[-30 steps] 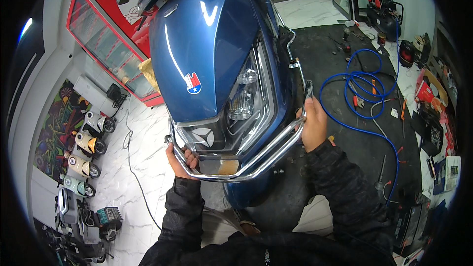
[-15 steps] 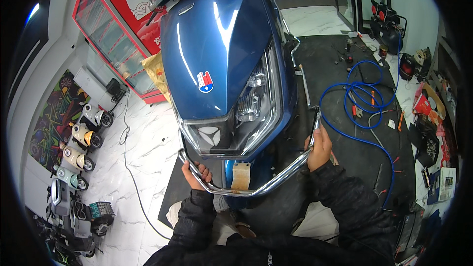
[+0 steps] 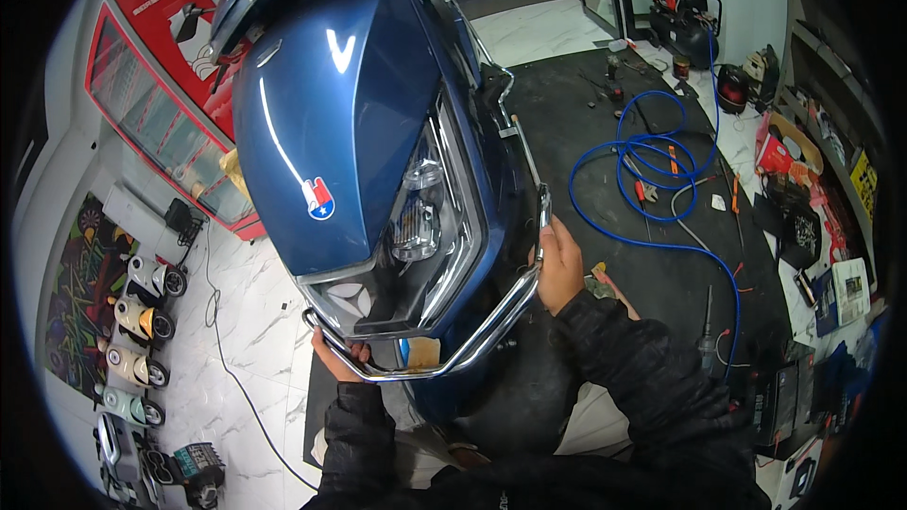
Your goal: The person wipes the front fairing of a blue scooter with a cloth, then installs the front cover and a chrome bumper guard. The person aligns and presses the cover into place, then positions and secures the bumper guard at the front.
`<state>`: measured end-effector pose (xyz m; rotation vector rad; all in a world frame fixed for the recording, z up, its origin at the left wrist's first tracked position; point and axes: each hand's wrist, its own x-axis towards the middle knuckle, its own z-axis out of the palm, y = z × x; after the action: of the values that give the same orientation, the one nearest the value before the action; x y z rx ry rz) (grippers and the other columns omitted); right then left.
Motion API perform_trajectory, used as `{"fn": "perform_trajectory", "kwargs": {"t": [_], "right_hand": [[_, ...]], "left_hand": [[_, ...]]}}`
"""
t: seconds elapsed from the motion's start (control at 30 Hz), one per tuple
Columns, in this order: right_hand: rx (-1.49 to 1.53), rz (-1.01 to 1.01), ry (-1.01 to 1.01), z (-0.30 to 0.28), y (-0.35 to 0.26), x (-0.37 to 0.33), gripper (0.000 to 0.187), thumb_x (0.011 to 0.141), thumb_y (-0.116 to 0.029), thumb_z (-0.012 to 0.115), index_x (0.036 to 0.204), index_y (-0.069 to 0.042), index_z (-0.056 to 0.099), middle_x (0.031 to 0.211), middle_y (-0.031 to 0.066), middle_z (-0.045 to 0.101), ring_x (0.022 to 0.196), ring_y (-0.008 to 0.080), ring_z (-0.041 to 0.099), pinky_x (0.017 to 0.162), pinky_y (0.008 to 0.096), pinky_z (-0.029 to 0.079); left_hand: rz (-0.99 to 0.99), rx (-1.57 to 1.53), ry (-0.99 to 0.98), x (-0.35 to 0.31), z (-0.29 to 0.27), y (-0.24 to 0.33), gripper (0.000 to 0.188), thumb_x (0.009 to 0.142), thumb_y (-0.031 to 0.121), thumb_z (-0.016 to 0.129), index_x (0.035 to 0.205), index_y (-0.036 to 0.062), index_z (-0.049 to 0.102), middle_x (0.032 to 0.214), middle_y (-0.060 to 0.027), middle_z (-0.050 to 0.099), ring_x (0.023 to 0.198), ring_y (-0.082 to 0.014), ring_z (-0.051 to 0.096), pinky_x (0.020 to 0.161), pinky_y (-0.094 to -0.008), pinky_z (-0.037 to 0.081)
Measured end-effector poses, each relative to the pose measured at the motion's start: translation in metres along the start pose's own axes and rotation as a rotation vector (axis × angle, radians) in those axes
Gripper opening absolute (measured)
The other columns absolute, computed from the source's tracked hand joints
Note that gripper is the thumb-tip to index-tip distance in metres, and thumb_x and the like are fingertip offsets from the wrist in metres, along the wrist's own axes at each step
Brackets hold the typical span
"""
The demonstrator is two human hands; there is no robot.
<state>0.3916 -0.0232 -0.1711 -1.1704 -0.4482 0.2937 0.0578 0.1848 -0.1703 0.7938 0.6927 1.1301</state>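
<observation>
A blue scooter stands in front of me, its nose toward me, with a clear headlight and a small red, white and blue sticker. Around the lower nose runs a bent chrome guard bar. My left hand is closed round its left bend, fingers curling under the tube. On the right, my right hand grips the bar's upright corner, partly hiding it. Behind the front tube a tan metal bracket shows in part. Another chrome rail runs back along the scooter's right side.
A dark mat lies beneath the scooter. On its right are a coiled blue hose, pliers and other hand tools. An air compressor stands at the back right. Left are a red glass-door cabinet and a floor cable.
The whole view has shifted, and the scooter now appears farther left. The front tube looks closer to the headlight and covers more of the bracket. Both hands keep their hold.
</observation>
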Motion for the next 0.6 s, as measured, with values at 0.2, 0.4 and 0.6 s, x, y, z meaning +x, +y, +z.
{"fn": "perform_trajectory", "kwargs": {"t": [0.2, 0.4, 0.6], "right_hand": [[0.115, -0.103, 0.005, 0.02, -0.019, 0.015, 0.04, 0.119, -0.025, 0.051, 0.142, 0.004, 0.066, 0.083, -0.0018, 0.062, 0.071, 0.0054, 0.053, 0.065, 0.0242, 0.041], [0.151, -0.014, -0.008, 0.026, -0.029, 0.022, 0.039, 0.119, -0.025, 0.05, 0.141, 0.002, 0.067, 0.081, -0.0016, 0.061, 0.07, 0.0054, 0.052, 0.064, 0.0248, 0.042], [0.247, 0.122, 0.056, 0.023, -0.035, 0.017, 0.036, 0.118, -0.026, 0.051, 0.134, 0.002, 0.067, 0.078, -0.0007, 0.059, 0.066, 0.006, 0.05, 0.061, 0.0239, 0.04]], "left_hand": [[0.111, 0.059, -0.045, 0.01, 0.03, 0.044, 0.058, 0.111, 0.056, 0.051, 0.141, 0.0083, 0.065, 0.128, -0.0075, 0.075, 0.11, -0.0239, 0.076, 0.088, -0.0382, 0.066], [0.047, 0.05, -0.047, 0.004, 0.044, 0.057, 0.061, 0.11, 0.058, 0.051, 0.146, 0.0091, 0.062, 0.132, -0.0117, 0.076, 0.114, -0.0286, 0.078, 0.09, -0.041, 0.067], [0.019, 0.082, -0.103, -0.011, 0.053, 0.06, 0.06, 0.113, 0.059, 0.045, 0.136, 0.0077, 0.067, 0.119, -0.0107, 0.077, 0.101, -0.025, 0.077, 0.084, -0.0394, 0.066]]}}
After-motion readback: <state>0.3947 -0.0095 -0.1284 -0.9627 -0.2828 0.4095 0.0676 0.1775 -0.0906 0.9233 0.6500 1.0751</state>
